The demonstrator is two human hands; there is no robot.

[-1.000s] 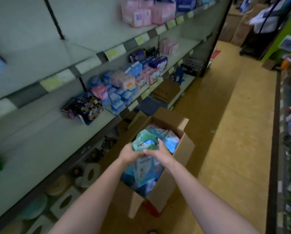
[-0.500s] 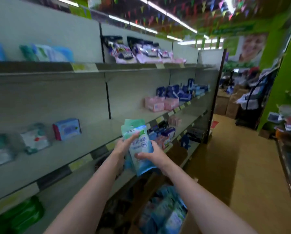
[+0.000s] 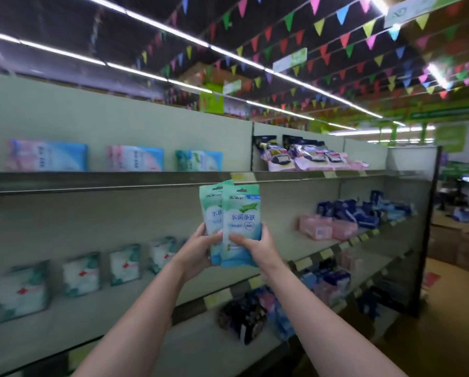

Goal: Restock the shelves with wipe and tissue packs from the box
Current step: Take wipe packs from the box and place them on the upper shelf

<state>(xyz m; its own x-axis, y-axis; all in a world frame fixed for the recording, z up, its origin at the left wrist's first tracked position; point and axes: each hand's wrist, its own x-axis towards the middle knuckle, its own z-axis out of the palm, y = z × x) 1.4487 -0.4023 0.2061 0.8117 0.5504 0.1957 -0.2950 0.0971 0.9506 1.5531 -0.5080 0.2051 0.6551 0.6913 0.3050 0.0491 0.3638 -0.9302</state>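
Head view. Held up in front of the shelving: two wipe packs [image 3: 241, 224], green-white at the top and blue at the bottom, upright and overlapping, the front one covering the right part of the rear one. Gripped from the left by the left hand [image 3: 198, 250], thumb on the face of the rear pack, fingers curled behind it. Gripped from the right by the right hand [image 3: 257, 246], thumb pressed across the lower face of the front pack, fingers wrapped round its right edge. Raised to about the level of the top shelf [image 3: 119, 182], tops of the packs just under its front lip, not resting on any board.

On that top shelf: three flat pastel packs [image 3: 135, 158] standing face out, well apart from one another, and further right a heap of pink-and-dark pouches [image 3: 304, 157] lying tilted. On the middle shelf [image 3: 64, 322], left of the arms: a row of white packs with green corners and a red mark [image 3: 82, 274] (blurred, print unreadable). Right of the hands on the same level: pink boxes [image 3: 328, 229] and dark blue packs [image 3: 364, 210] behind them. Lower down, between the forearms: a dark patterned bundle [image 3: 241, 319] beside blue packs [image 3: 328, 284]. Overhead: strings of coloured pennants [image 3: 336, 44] and long strip lights [image 3: 173, 31].
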